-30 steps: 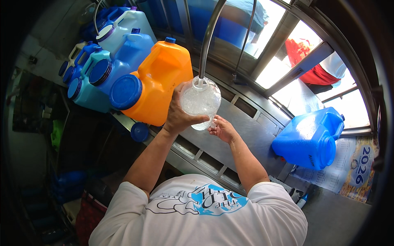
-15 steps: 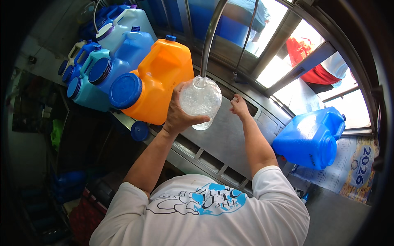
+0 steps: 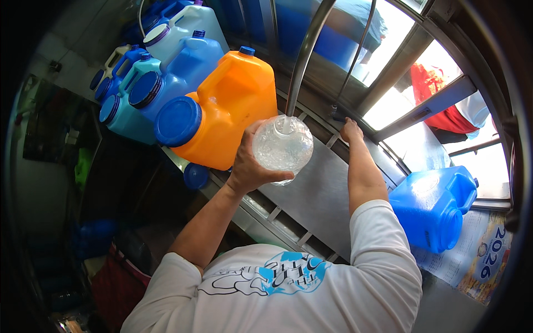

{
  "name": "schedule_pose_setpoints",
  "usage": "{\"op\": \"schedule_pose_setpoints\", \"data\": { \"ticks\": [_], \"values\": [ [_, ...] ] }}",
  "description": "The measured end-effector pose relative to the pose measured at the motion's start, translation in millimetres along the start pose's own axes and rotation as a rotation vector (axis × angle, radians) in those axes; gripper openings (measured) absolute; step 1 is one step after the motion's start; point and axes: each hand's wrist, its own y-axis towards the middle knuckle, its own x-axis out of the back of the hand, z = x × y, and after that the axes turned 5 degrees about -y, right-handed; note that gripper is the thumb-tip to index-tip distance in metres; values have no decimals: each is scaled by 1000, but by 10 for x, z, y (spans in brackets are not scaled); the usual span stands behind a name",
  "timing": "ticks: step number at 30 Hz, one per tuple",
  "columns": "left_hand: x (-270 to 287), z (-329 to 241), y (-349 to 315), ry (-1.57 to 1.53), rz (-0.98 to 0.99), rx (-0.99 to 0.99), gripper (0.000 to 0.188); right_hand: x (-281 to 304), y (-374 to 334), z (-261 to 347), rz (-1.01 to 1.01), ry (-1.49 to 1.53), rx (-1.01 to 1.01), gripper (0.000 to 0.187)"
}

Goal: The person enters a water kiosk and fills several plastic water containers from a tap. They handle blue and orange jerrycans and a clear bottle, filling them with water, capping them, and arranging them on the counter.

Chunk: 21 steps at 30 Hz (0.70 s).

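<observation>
My left hand point(image 3: 247, 164) is closed round the side of a clear round bottle point(image 3: 282, 150). A curved steel spout point(image 3: 306, 55) reaches down into the bottle's mouth, and bubbling water shows inside. My right hand point(image 3: 351, 132) is stretched to the far side of the steel counter, its fingers curled at the end of a small dark valve handle point(image 3: 338, 115) at the foot of a thin upright rod. Part of that grip is hidden. Just left of the bottle stands an orange jug point(image 3: 236, 105) with a large blue lid, close to my left hand.
Several blue and pale jugs point(image 3: 180, 72) crowd the back left. A loose blue cap point(image 3: 195, 175) sits below the orange jug. On the right, a blue jug point(image 3: 425, 202) lies near a printed calendar sheet point(image 3: 480, 244). Slots run along the steel counter point(image 3: 308, 191); a window frame point(image 3: 438, 105) borders it.
My right hand has reached farther away, up to the valve handle. My left hand still holds the bottle under the spout. The whole view has shifted slightly.
</observation>
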Motion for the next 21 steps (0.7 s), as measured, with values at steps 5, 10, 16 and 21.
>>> {"op": "schedule_pose_setpoints", "data": {
  "ticks": [5, 10, 16, 21],
  "values": [
    [-6, 14, -2, -13, -12, 8, 105, -48, 14, -50, 8, 20, -8, 53],
    [2, -8, -3, 18, -10, 16, 105, 20, -58, 2, 28, 19, -40, 54],
    [11, 42, -38, 7, -18, 6, 106, 52, -217, 35, 33, 37, -60, 58],
    [6, 42, -20, 16, -24, 15, 107, 40, -138, -32, 50, 16, -43, 65]
  ]
}}
